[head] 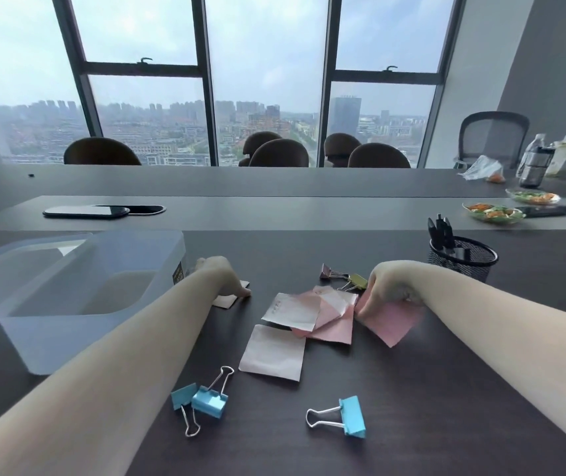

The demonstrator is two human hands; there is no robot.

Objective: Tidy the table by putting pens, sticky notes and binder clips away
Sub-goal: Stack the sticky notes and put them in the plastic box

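My right hand (389,288) pinches a pink sticky note (391,321) at the right of a loose pile of pink and white sticky notes (309,312). My left hand (223,274) presses its fingers on a pale sticky note (228,299) beside a clear plastic box (68,290). A white note (273,353) lies in front of the pile. Two blue binder clips (202,400) sit near my left forearm, and a third blue clip (352,415) lies to their right. A pink clip (328,271) and a yellow clip (357,281) lie behind the pile. Black pens (441,231) stand in a mesh pen cup (462,261).
A phone (85,211) lies on the table's raised middle strip. Two food plates (494,213), bottles (534,163) and a plastic bag (482,168) crowd the far right. Chairs (279,152) line the far side under the windows.
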